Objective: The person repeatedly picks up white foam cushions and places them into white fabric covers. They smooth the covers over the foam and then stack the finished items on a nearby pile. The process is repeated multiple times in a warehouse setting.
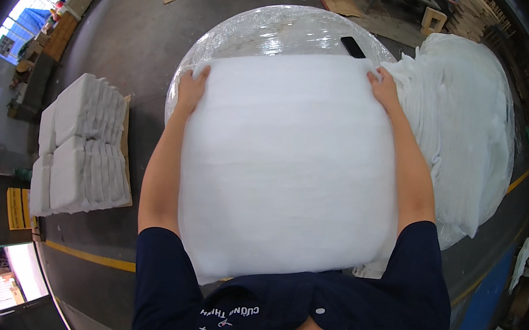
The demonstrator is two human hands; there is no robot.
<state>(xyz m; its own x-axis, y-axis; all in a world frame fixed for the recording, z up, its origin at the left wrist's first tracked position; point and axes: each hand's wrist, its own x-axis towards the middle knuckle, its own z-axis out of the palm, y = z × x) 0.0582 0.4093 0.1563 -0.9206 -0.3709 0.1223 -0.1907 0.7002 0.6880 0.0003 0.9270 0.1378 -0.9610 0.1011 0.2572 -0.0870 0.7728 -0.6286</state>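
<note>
Gripping the big white sheet of fluffy wadding [283, 163] by its two far corners, the person spreads it flat between outstretched arms. The left hand [192, 89] curls over the far left corner with fingers on top of the sheet, and the right hand [384, 88] pinches the far right corner in the same way; both are closed on the wadding, neither one nearer than the other. The sheet is roughly square, so it has no clear long axis; it runs from the hands back toward the person's chest, its near edge touching the dark blue shirt [280, 311]. It lies over the round surface [276, 28] wrapped in clear shiny film, covering most of it. A black phone [353, 47] rests on the film just beyond the right corner. A heap of white wadding [465, 111] lies to the right, and stacked white bundles [79, 146] sit well apart on the left.
</note>
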